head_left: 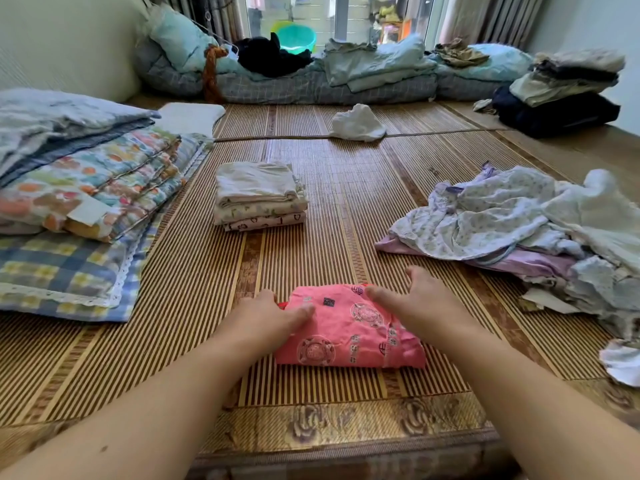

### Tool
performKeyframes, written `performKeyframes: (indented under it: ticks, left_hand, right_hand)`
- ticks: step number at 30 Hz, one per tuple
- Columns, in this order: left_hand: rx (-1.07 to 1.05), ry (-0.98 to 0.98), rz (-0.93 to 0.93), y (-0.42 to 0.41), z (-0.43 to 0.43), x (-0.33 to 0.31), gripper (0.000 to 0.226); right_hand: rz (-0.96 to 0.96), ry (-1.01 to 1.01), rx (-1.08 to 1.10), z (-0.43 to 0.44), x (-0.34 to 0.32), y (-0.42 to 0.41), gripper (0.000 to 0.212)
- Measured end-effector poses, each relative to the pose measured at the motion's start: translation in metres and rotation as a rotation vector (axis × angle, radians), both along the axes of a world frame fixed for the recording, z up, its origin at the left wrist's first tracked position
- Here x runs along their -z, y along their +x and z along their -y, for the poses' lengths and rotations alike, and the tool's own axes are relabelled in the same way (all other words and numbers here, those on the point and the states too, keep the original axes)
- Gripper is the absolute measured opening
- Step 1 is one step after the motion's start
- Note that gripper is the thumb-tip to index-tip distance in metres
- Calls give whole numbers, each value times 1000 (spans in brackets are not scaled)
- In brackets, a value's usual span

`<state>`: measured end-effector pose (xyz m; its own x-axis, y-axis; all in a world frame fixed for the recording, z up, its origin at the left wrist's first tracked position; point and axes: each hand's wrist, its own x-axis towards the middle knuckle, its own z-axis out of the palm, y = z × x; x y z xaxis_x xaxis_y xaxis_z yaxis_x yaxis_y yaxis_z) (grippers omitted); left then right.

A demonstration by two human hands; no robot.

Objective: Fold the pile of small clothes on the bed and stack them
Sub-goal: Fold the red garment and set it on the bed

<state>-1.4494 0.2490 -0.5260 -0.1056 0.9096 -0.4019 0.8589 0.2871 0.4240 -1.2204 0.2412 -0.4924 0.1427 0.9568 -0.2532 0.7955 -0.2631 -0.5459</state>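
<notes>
Pink garment: one, folded into a flat rectangle. It lies at the middle of the near edge of the bamboo mat, under both hands.
Folded stack: one, with three pale layers showing. It sits toward the middle of the mat, straight beyond the pink garment and well apart from it.
Loose pile: one heap of unfolded pale and lilac clothes along the mat's right edge. I cannot count the pieces in it.
White cloth: one crumpled piece near the mat's far edge.
Left hand: rests on the garment's left end, palm down. The thumb stretches across the top and the fingers bend over the far left corner. I cannot tell whether they grip the cloth there.
Right hand: rests on the far right part of the garment. The thumb lies along its far edge, and the fingers are spread and loosely bent, reaching past the corner toward the mat.
Arms: both forearms come in over the near edge and angle inward.
Left edge: a stack of quilts on a plaid pillow.
Open room: bare mat lies between the garment and the folded stack, and also on either side of the garment.
</notes>
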Motion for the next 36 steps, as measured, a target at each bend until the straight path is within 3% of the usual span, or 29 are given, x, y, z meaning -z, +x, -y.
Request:
performKeyframes:
  ticks: [3, 6, 8, 10, 13, 16, 19, 23, 27, 31, 36]
  left_hand:
    - [34, -3, 2, 9, 2, -1, 89]
    - [25, 34, 165, 21, 5, -6, 77]
    - [-3, 42, 363, 26, 7, -10, 74]
    - [-96, -13, 641, 25, 7, -11, 74]
    - [-190, -152, 926, 16, 7, -11, 76]
    - [-221, -259, 1051, 11, 11, -21, 61]
    - [-212, -323, 1082, 5, 13, -23, 52]
    - [-131, -264, 967, 1, 16, -24, 61]
    - [-58, -189, 922, -6, 17, -26, 73]
    - [11, -11, 879, -9, 15, -45, 78]
    - [109, 282, 723, -37, -49, -79, 82]
  right_hand:
    - [193, -169, -38, 6, 10, -7, 101]
    - [208, -126, -26, 6, 26, -15, 68]
    - [75, -74, -32, 5, 30, -19, 42]
    - [-181, -56, -2, 5, 27, -20, 27]
    - [-670, -142, 235, 6, 20, -18, 24]
    - [-770, -118, 335, 6, 25, -17, 30]
    - [-681, -50, 225, 6, 27, -13, 51]
    - [-680, -194, -33, 12, 14, -15, 42]
    - [-472, -249, -188, 10, 8, -21, 82]
    - [-548, -240, -236, -9, -16, -21, 92]
    - [-564, -14, -320, -80, -65, -39, 93]
